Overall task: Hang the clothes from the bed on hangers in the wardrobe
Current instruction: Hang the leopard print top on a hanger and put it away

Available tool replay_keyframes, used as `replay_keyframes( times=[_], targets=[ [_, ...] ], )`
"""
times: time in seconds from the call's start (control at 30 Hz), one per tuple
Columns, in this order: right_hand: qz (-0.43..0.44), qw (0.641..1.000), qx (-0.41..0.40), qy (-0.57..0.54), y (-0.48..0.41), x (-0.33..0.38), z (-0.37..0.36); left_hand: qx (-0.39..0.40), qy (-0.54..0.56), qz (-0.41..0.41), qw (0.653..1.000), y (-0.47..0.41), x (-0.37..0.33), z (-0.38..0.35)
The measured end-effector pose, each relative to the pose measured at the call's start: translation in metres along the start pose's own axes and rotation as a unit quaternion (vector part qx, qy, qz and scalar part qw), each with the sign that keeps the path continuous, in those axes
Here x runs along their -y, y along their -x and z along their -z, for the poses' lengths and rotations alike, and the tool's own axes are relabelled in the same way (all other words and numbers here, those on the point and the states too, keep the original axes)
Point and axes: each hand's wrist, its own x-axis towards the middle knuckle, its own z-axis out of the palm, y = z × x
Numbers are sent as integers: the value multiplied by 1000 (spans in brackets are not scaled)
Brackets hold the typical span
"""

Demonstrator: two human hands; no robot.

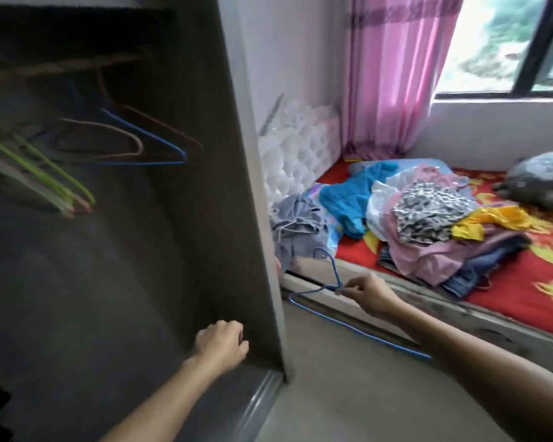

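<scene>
right hand (pixel 364 295) is pinching a blue hanger (pixel 334 286) by its neck, I'd guess to dress it from the clothes (pixel 428 224) piled on the bed (pixel 524 282) at 2 o'clock

left hand (pixel 221 342) is curled and empty by the wardrobe (pixel 205 186) wall. Spare hangers (pixel 141 145) at 10, pink curtain (pixel 396 74) at 1

The room is viewed through one wide-angle camera worn at head height, tilted forward and down. The wardrobe (pixel 224 186) is seen close at left and centre, the bed (pixel 530 282) farther right.
</scene>
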Motion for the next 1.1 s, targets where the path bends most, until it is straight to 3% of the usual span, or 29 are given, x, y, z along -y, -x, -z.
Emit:
replay_keyframes(
  times=[0.17,0.4,0.83,1.1],
  targets=[
    [-112,991,-70,-29,3,-135,97,11,19,-103,994,-73,-150,-4],
    [-205,968,-145,-1,6,-277,218,40,-15,-209,977,-137,-335,-12],
    [-302,940,-154,18,-128,-425,290,65,-32,-273,959,-371,-475,-5],
    [-417,883,-214,-4,-210,-498,347,103,-71,-319,940,-518,-568,12]
  ],
)
